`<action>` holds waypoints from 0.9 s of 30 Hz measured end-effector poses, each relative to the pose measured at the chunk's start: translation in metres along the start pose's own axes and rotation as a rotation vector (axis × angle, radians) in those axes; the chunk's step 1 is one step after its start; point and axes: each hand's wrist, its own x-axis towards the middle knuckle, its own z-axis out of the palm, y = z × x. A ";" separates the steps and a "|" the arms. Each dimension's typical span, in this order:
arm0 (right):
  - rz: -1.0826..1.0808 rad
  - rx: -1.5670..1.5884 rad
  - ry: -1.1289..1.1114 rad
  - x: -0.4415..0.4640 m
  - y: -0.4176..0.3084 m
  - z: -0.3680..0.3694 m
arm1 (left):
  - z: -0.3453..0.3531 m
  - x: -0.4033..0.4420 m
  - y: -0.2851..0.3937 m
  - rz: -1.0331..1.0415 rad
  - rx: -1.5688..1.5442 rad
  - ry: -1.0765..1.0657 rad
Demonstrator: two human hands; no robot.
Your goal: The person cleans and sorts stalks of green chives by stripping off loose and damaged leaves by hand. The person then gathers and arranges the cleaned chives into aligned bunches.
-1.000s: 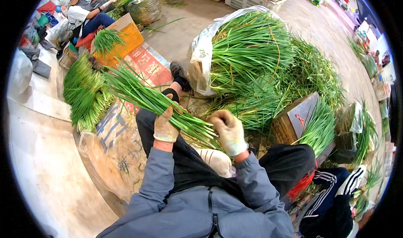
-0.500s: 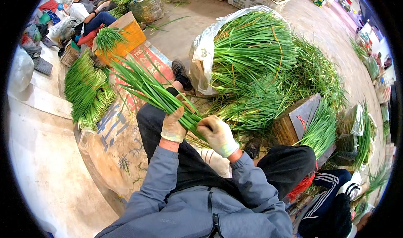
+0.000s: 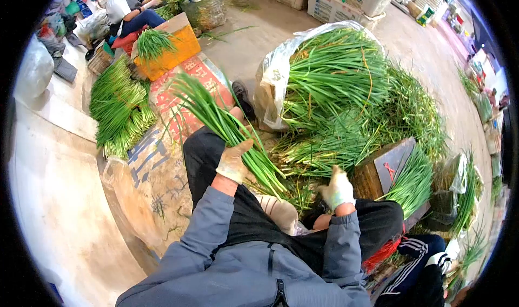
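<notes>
My left hand (image 3: 233,162), in a pale work glove, is closed around a bunch of green chives (image 3: 219,120). Its leaf tips point up and left, and the pale cut ends slant down to the right over my lap. To the right, apart from the bunch, my gloved right hand (image 3: 338,190) hovers above my right knee with thumb and fingers spread; nothing shows in it. Just beyond it lies a loose heap of chives (image 3: 330,150). A wooden block (image 3: 373,172) with a dark top and a red tie stands beside this hand.
A big plastic-lined bundle of chives (image 3: 340,71) stands ahead. Sorted chives (image 3: 121,109) lie at left near an orange box (image 3: 170,47). More chives (image 3: 411,180) rest by the block. One person (image 3: 135,15) sits at far left, another person's striped leg (image 3: 413,258) is close at right.
My right hand has left the bunch's lower ends and moved right, its fingers now apart. My left hand still holds the chives, tilted a little steeper. The view has shifted slightly.
</notes>
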 end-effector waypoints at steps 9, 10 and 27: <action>-0.443 0.540 0.082 -0.032 -0.084 0.028 | 0.057 -0.025 -0.035 -0.093 -0.030 -0.132; -0.451 0.510 0.119 -0.035 -0.080 0.024 | 0.068 -0.029 -0.031 -0.135 -0.079 -0.173; -0.130 0.409 0.264 -0.125 0.017 -0.083 | 0.028 0.071 0.022 0.255 0.543 0.072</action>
